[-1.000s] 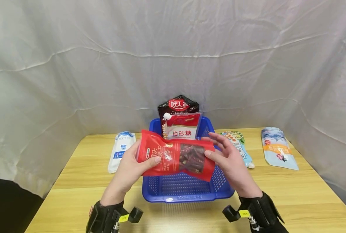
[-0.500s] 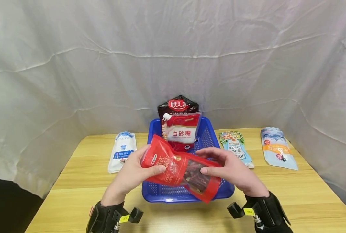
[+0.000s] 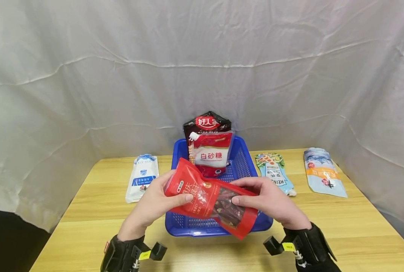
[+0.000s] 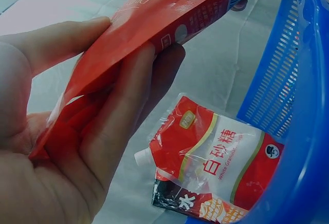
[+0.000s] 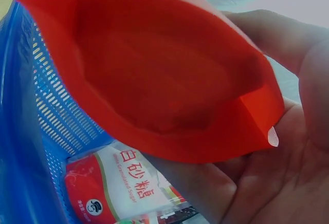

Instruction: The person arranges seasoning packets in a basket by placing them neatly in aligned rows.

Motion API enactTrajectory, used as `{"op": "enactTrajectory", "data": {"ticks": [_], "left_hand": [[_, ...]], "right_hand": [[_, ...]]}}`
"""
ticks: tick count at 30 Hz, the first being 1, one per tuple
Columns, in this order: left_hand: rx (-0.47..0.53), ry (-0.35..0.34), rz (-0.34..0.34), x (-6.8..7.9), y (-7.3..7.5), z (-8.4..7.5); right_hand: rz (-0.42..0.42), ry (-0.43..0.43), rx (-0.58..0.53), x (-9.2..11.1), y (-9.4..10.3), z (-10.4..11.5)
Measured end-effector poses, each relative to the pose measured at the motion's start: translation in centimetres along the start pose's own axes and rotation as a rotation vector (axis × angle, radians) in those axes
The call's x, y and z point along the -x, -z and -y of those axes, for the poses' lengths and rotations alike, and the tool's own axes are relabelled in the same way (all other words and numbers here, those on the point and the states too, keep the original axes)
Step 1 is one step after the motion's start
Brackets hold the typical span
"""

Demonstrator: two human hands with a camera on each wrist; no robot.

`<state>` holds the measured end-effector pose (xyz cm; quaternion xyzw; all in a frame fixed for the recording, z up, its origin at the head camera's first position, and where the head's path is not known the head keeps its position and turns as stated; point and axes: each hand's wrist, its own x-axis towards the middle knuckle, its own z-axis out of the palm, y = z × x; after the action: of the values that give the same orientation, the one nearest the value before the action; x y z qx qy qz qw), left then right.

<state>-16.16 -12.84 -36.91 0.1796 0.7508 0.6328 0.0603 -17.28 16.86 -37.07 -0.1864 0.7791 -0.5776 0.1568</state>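
Observation:
A red pouch of dried chilies [image 3: 202, 196] with a clear window is held tilted over the front of the blue basket [image 3: 188, 229]. My left hand [image 3: 150, 202] grips its upper left end, thumb on the printed front and fingers behind. At the lower right end, my right hand [image 3: 276, 200] pinches it, its thumb across the window. The right wrist view looks into the pouch's hollow, folded-in base [image 5: 159, 75]. Inside the basket, a white-capped sugar pouch [image 3: 211, 155] leans upright against a black bag with a red label [image 3: 206, 122].
A white and blue packet [image 3: 142, 177] lies on the wooden table [image 3: 96, 226] left of the basket. To the right lie a Heinz spouted pouch [image 3: 274, 172] and a light blue pouch with an orange band [image 3: 324, 172]. A grey cloth [image 3: 202, 75] hangs behind.
Over the last second the chili pouch has come down slightly and tilted, its right end dropping toward the basket's front rim. My right hand has moved lower with it, its fingers closer round the pouch.

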Motion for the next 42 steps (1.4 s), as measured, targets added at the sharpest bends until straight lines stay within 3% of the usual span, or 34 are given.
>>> {"op": "enactTrajectory", "data": {"ticks": [4, 9, 14, 22, 27, 34, 42], "left_hand": [[0.026, 0.011, -0.019, -0.1, 0.0, 0.1], [0.070, 0.033, -0.117, -0.2, 0.1, 0.1], [0.155, -0.011, -0.197, -0.3, 0.3, 0.0], [0.309, -0.080, -0.151, -0.5, -0.4, 0.1], [0.344, -0.062, -0.132, -0.6, -1.2, 0.0], [0.285, -0.013, -0.158, -0.7, -1.7, 0.0], [0.234, -0.002, -0.171, -0.6, -1.4, 0.1]], "right_hand": [[-0.012, 0.001, -0.039, 0.0, -0.1, 0.0], [-0.033, 0.006, -0.095, -0.1, -0.2, 0.0], [-0.082, 0.011, -0.161, -0.2, -0.5, 0.0], [-0.200, 0.085, -0.252, -0.6, -1.8, 0.0], [-0.234, 0.117, -0.306, -1.0, -3.3, 0.0], [-0.273, 0.087, -0.368, -1.4, -5.4, 0.2], [-0.268, 0.087, -0.389, -1.6, -6.0, 0.1]]}}
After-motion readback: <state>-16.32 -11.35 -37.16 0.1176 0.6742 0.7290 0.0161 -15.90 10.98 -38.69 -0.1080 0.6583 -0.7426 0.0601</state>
